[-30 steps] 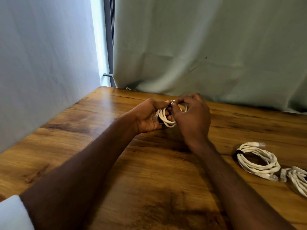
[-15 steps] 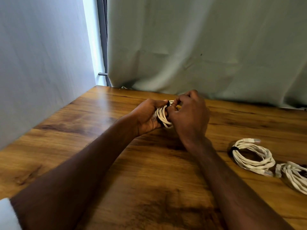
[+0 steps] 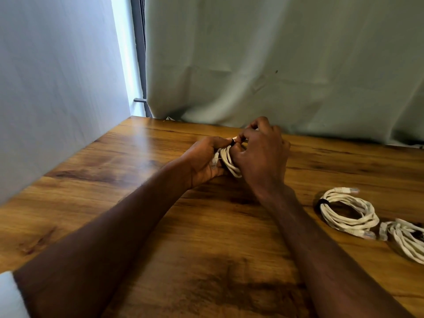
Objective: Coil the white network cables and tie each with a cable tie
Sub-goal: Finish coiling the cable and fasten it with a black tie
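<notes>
Wooden table, warm brown grain with dark knots, fills the near field. Pale wall at left. Grey-green curtain hangs along the far edge. Between them, a bright daylight gap beside a dark window frame.

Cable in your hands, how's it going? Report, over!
Left hand grips the coiled cable. Right hand pinches the black tie at its top. Nothing in the way; two more coils, one tied, lie on the table to the right.
</notes>
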A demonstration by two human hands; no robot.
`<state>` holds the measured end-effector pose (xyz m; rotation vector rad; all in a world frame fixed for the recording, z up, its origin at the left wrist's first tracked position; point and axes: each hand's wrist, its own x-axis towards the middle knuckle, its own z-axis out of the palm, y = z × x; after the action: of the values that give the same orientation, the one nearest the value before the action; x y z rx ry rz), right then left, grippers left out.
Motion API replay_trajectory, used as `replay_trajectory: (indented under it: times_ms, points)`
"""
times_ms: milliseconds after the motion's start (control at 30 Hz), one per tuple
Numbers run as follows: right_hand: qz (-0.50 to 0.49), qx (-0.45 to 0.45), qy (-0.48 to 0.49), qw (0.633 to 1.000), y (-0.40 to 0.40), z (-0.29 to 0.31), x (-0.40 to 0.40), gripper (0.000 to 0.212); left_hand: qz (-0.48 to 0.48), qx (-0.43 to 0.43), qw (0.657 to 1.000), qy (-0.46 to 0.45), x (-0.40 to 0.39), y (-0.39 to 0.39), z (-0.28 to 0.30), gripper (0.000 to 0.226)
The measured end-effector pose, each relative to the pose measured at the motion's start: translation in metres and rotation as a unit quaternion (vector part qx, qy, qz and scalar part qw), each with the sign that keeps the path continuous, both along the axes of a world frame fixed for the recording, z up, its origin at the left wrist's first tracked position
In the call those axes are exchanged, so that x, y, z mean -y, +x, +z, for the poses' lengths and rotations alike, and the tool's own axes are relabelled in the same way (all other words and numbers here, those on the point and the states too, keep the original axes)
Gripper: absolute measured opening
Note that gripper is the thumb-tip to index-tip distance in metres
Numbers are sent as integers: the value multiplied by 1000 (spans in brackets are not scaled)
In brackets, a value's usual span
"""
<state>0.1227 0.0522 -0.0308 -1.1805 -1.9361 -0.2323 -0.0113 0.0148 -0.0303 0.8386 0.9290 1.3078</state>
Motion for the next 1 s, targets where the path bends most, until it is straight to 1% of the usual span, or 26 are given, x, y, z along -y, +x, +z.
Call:
replay_trajectory:
  times_ms: [67, 133, 267, 367, 533, 633, 733, 800, 900, 933, 1000]
  points:
    - [-17, -17, 0, 1000, 0, 0, 1, 19, 1, 9, 1000, 0, 0, 0, 0, 27]
    - [-45, -17, -6, 999, -1, 1, 2, 23, 7, 1, 1000, 3, 0, 2, 1, 26]
    - [-84, 0, -38, 996, -4, 3, 6, 24, 49, -41, 998, 8, -5, 6, -3, 21]
    - [-85, 13, -60, 994, -4, 4, 6, 24, 67, -56, 996, 2, -9, 5, -6, 17]
    - [-93, 29, -62, 993, -2, 5, 6, 25, 69, -46, 996, -11, -10, 5, -8, 21]
    - [-53, 31, -50, 997, -1, 3, 1, 22, 70, -24, 997, -18, -9, 4, -8, 23]
    - [-3, -9, -35, 999, 1, -3, -3, 12, 62, -12, 998, -23, -6, 1, -7, 23]
    - [13, -33, -45, 998, 0, -7, -5, 12, 53, -2, 998, -22, -5, 0, -7, 24]
    - [58, -59, -60, 995, -1, -9, -11, 13, 43, 31, 998, -27, -7, 0, -8, 38]
    - [77, -73, -67, 992, -1, -8, -13, 13, 40, 45, 998, -30, -7, -1, -8, 39]
    - [115, -106, -80, 984, -1, -7, -15, 15, 27, 73, 996, -32, -7, -3, -6, 33]
